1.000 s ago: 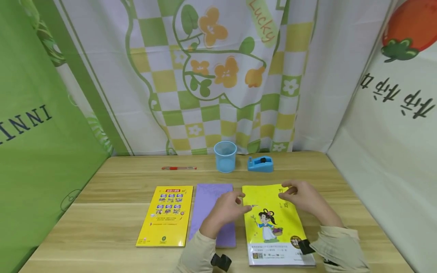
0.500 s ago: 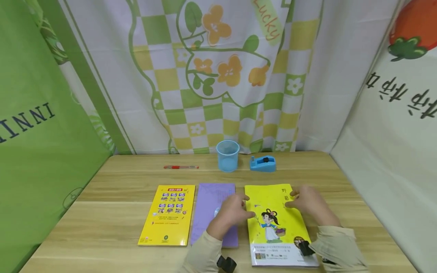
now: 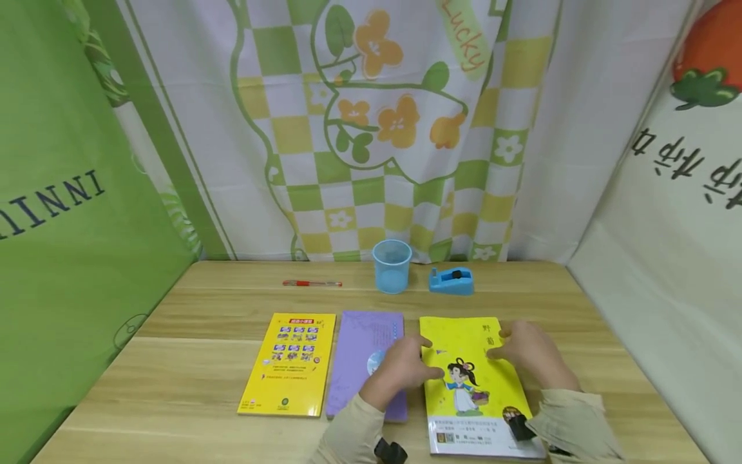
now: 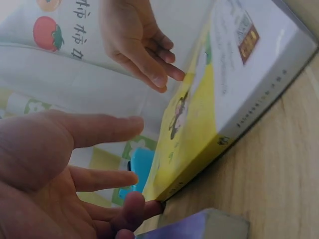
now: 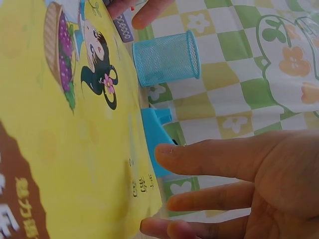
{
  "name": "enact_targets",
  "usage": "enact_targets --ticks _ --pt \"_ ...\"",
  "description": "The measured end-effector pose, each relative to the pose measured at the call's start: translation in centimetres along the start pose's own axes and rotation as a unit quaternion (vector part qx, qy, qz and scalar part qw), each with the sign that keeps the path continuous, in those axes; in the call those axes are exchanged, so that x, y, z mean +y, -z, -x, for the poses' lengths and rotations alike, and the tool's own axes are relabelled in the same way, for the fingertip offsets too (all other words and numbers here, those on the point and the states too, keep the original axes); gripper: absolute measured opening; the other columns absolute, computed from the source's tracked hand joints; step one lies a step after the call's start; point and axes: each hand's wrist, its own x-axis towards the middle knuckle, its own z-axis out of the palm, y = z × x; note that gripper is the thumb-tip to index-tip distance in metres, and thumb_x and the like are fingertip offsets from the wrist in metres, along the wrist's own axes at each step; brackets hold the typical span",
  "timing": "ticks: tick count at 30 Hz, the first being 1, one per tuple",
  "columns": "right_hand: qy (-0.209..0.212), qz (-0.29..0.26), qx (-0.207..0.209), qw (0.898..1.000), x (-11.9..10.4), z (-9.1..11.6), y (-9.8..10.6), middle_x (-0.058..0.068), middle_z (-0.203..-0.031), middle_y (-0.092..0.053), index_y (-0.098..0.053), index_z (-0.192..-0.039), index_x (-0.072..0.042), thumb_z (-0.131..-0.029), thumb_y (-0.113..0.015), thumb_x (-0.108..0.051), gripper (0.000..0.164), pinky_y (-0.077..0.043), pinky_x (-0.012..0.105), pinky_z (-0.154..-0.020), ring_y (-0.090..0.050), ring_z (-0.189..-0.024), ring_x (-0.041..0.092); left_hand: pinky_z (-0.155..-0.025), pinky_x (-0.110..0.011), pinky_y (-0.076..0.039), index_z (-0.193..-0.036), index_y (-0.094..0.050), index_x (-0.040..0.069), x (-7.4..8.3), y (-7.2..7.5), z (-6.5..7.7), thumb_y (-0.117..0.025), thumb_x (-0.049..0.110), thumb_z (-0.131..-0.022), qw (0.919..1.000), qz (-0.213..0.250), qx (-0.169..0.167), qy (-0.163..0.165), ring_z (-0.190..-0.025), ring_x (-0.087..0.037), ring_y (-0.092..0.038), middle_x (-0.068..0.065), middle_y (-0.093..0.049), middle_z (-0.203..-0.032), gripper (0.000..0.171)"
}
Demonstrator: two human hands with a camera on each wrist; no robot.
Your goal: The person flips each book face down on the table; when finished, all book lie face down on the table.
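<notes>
A thick yellow book (image 3: 464, 338) with a cartoon girl on its cover lies flat at the front right of the table. My left hand (image 3: 400, 367) is at its left side, reaching over a purple book (image 3: 350, 361); in the left wrist view the fingertips (image 4: 152, 209) meet the lower edge of the yellow book's spine, while the thumb stands off the cover. On the opposite side is my right hand (image 3: 524, 351), thumb extended above the cover and fingertips (image 5: 154, 226) at the right edge. Neither hand curls round the book.
Another yellow book (image 3: 290, 386) lies left of the purple one. Farther back on the wooden table (image 3: 174, 361) are a red pen (image 3: 312, 283), a blue mesh pen holder (image 3: 391, 270) and a blue tape dispenser (image 3: 452, 281). Curtains surround the table.
My right hand has come off the top right of the cover, down to the book's right edge. My left hand has shifted slightly down along the left edge. The head view has turned slightly left.
</notes>
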Motion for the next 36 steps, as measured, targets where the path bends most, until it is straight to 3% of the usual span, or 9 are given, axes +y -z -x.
enact_targets --ticks 9,19,25,28,31,36 --pt "-0.028 -0.033 -0.007 0.999 0.1 -0.1 -0.3 0.037 -0.129 -0.058 -0.063 -0.123 0.014 -0.079 -0.085 -0.031 0.067 -0.045 0.062 -0.099 -0.053 -0.118 0.053 -0.081 -0.042 -0.056 -0.132 -0.061 -0.005 -0.4 0.2 -0.1 -0.087 0.022 -0.077 0.9953 0.090 -0.023 0.027 -0.101 -0.031 -0.067 -0.023 -0.069 -0.114 0.067" --pt "-0.023 -0.047 -0.012 0.999 -0.4 0.3 -0.2 0.037 -0.141 -0.050 -0.063 -0.126 0.010 -0.077 -0.086 -0.033 0.069 -0.049 0.058 -0.094 -0.062 -0.105 0.041 -0.086 -0.045 -0.056 -0.135 -0.057 -0.008 -0.2 0.0 -0.3 -0.088 0.018 -0.074 0.9857 0.152 0.000 0.073 -0.103 -0.032 -0.065 -0.025 -0.067 -0.116 0.072" --pt "-0.019 -0.044 -0.014 0.999 -0.7 0.4 -0.1 0.035 -0.148 -0.043 -0.065 -0.127 0.006 -0.077 -0.086 -0.033 0.067 -0.044 0.063 -0.101 -0.052 -0.122 0.052 -0.089 -0.046 -0.055 -0.136 -0.056 -0.008 0.0 0.3 -0.2 -0.088 0.014 -0.075 0.9785 0.188 0.006 0.085 -0.104 -0.032 -0.064 -0.025 -0.066 -0.116 0.072" --pt "-0.014 -0.041 -0.011 0.999 -0.8 0.4 -0.1 0.034 -0.145 -0.047 -0.065 -0.127 0.005 -0.075 -0.088 -0.035 0.069 -0.046 0.062 -0.099 -0.059 -0.114 0.048 -0.091 -0.047 -0.054 -0.136 -0.055 -0.010 -0.1 0.4 -0.3 -0.087 0.011 -0.075 0.9744 0.210 0.011 0.080 -0.105 -0.032 -0.064 -0.026 -0.066 -0.116 0.072" --pt "-0.016 -0.038 -0.009 0.999 -1.0 0.4 -0.1 0.034 -0.139 -0.053 -0.066 -0.126 0.004 -0.073 -0.089 -0.040 0.073 -0.050 0.057 -0.092 -0.065 -0.096 0.034 -0.092 -0.046 -0.054 -0.137 -0.055 -0.010 0.0 0.7 -0.3 -0.086 0.010 -0.076 0.9695 0.232 0.016 0.077 -0.105 -0.030 -0.064 -0.024 -0.066 -0.116 0.071" --pt "-0.040 -0.042 -0.018 0.998 -1.4 0.4 -0.2 0.037 -0.142 -0.048 -0.065 -0.129 0.003 -0.068 -0.090 -0.051 0.085 -0.055 0.044 -0.080 -0.065 -0.079 0.022 -0.089 -0.040 -0.053 -0.130 -0.065 -0.003 0.1 1.1 -0.3 -0.085 0.009 -0.075 0.9607 0.268 0.026 0.067 -0.105 -0.025 -0.063 -0.017 -0.069 -0.115 0.060"
